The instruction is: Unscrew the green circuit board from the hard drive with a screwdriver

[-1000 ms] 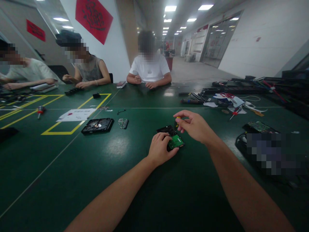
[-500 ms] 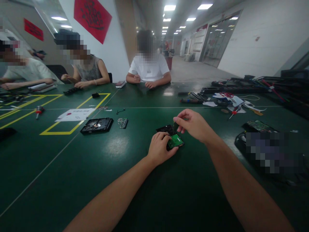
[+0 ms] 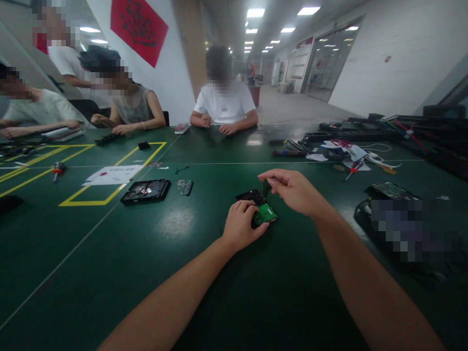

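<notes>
Green board (image 3: 267,212) partly hidden — tip of tool (image 3: 266,187) indistinct

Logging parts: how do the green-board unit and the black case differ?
The green-board unit shows bright green on top; the black case is mostly black with a small silvery patch.
The left hand holds the green-board unit; the black case lies apart, no hand on it.
Both lie on the green table.

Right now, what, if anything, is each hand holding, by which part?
Right hand: dark, yellow-topped tool, by its upper end. Left hand: black rectangular device with green circuit board, by its left side.
</notes>
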`<state>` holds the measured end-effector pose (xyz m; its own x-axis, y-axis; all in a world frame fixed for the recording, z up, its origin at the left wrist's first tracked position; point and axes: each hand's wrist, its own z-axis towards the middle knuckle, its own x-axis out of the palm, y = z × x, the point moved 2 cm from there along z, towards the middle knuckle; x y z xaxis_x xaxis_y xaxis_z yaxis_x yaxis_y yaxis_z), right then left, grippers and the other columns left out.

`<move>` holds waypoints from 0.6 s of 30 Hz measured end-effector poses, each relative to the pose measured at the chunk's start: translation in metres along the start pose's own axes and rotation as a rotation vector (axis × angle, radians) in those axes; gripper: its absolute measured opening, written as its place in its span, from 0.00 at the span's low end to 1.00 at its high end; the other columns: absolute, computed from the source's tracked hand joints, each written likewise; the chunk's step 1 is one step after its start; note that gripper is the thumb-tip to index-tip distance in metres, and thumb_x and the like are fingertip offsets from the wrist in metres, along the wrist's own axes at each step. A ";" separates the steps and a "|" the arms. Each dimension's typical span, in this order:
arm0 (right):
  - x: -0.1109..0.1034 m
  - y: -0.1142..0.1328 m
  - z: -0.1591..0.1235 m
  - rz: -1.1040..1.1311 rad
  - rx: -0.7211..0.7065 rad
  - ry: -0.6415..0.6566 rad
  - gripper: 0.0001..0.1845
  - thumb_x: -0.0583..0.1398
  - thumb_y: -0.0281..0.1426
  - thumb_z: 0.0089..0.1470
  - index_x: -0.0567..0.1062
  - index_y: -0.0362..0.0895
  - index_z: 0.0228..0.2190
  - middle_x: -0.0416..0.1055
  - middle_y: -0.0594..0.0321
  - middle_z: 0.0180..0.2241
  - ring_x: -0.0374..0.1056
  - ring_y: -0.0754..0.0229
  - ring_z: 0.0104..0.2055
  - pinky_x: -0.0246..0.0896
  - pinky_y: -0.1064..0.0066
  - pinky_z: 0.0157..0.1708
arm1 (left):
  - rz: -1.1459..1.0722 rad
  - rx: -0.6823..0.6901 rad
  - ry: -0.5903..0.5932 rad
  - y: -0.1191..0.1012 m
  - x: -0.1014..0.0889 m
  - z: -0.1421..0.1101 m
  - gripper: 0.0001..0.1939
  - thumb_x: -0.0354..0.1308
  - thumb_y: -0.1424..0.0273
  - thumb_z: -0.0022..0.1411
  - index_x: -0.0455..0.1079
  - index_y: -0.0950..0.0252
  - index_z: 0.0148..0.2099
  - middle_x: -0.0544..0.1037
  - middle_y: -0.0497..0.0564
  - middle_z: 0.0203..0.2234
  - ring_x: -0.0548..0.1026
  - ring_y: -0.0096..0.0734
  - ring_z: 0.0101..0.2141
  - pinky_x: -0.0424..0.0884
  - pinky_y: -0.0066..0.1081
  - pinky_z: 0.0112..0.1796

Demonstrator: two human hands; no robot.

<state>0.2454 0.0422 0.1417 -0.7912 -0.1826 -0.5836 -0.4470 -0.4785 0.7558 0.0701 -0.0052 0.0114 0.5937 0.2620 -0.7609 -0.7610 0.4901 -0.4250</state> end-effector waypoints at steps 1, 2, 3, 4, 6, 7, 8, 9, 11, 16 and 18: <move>0.000 -0.001 0.000 0.009 0.007 0.002 0.15 0.57 0.29 0.64 0.82 0.46 0.47 0.75 0.63 0.29 0.69 0.61 0.28 0.62 0.70 0.29 | -0.002 0.001 -0.002 0.000 0.000 0.000 0.20 0.69 0.55 0.58 0.74 0.59 0.49 0.76 0.56 0.51 0.72 0.50 0.55 0.68 0.51 0.58; 0.001 -0.002 0.000 0.027 0.017 0.002 0.14 0.57 0.30 0.64 0.81 0.46 0.47 0.76 0.63 0.30 0.69 0.61 0.28 0.63 0.70 0.29 | -0.004 0.003 -0.004 0.000 0.000 0.000 0.20 0.69 0.55 0.58 0.74 0.59 0.48 0.76 0.56 0.51 0.72 0.50 0.55 0.68 0.51 0.58; 0.002 -0.004 0.000 0.053 0.028 0.001 0.12 0.58 0.31 0.64 0.80 0.45 0.46 0.77 0.62 0.31 0.70 0.62 0.28 0.64 0.70 0.28 | -0.005 0.004 -0.007 0.000 0.000 0.000 0.20 0.70 0.55 0.58 0.74 0.59 0.48 0.76 0.56 0.51 0.72 0.50 0.55 0.68 0.51 0.58; 0.003 -0.006 0.001 0.083 0.040 -0.004 0.11 0.60 0.32 0.63 0.79 0.45 0.45 0.77 0.61 0.34 0.71 0.62 0.28 0.66 0.70 0.28 | -0.005 0.005 -0.010 0.000 0.001 0.000 0.20 0.70 0.55 0.58 0.74 0.59 0.48 0.76 0.56 0.51 0.72 0.50 0.55 0.68 0.51 0.58; 0.006 -0.010 0.002 0.150 0.069 -0.021 0.09 0.62 0.34 0.62 0.76 0.45 0.44 0.78 0.59 0.38 0.73 0.62 0.29 0.70 0.69 0.29 | -0.006 0.004 -0.011 0.000 0.001 0.000 0.20 0.70 0.56 0.58 0.74 0.59 0.48 0.76 0.56 0.51 0.72 0.50 0.55 0.68 0.51 0.58; 0.008 -0.012 0.002 0.177 0.087 -0.035 0.10 0.63 0.34 0.61 0.75 0.45 0.44 0.78 0.58 0.39 0.74 0.61 0.29 0.71 0.68 0.29 | -0.007 0.004 -0.011 0.000 0.001 0.000 0.20 0.70 0.56 0.58 0.74 0.59 0.48 0.76 0.56 0.51 0.72 0.50 0.55 0.68 0.51 0.58; 0.009 -0.013 0.002 0.194 0.106 -0.053 0.11 0.64 0.35 0.61 0.74 0.45 0.44 0.78 0.57 0.40 0.74 0.61 0.29 0.72 0.68 0.29 | -0.009 0.003 -0.011 0.000 0.001 0.000 0.20 0.70 0.56 0.58 0.74 0.59 0.48 0.76 0.56 0.51 0.72 0.50 0.55 0.68 0.51 0.58; 0.010 -0.015 0.002 0.203 0.124 -0.070 0.11 0.64 0.35 0.61 0.73 0.45 0.44 0.78 0.57 0.40 0.75 0.61 0.29 0.72 0.68 0.28 | -0.011 0.002 -0.010 -0.001 0.001 0.000 0.20 0.70 0.56 0.58 0.74 0.59 0.48 0.76 0.56 0.51 0.72 0.50 0.55 0.68 0.51 0.58; 0.011 -0.015 0.002 0.207 0.148 -0.085 0.12 0.64 0.36 0.61 0.71 0.45 0.44 0.78 0.56 0.40 0.75 0.61 0.28 0.71 0.69 0.25 | -0.013 -0.001 -0.010 -0.001 0.000 0.000 0.20 0.70 0.56 0.58 0.74 0.59 0.48 0.76 0.56 0.51 0.72 0.50 0.55 0.68 0.52 0.58; 0.010 -0.010 0.002 0.218 0.144 -0.049 0.09 0.61 0.35 0.63 0.73 0.45 0.44 0.77 0.58 0.40 0.75 0.61 0.28 0.71 0.69 0.27 | -0.019 -0.002 -0.013 -0.001 -0.001 0.000 0.20 0.70 0.56 0.58 0.74 0.59 0.48 0.76 0.56 0.51 0.72 0.50 0.55 0.68 0.51 0.57; 0.009 -0.006 0.001 0.183 0.116 -0.038 0.09 0.61 0.37 0.63 0.75 0.45 0.43 0.77 0.59 0.38 0.73 0.62 0.29 0.71 0.69 0.29 | -0.022 0.003 -0.016 -0.001 0.000 -0.001 0.20 0.70 0.56 0.58 0.74 0.59 0.48 0.76 0.56 0.51 0.73 0.50 0.54 0.68 0.51 0.57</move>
<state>0.2402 0.0446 0.1321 -0.8777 -0.2238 -0.4237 -0.3379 -0.3377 0.8785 0.0704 -0.0060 0.0115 0.6144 0.2648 -0.7433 -0.7471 0.4981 -0.4401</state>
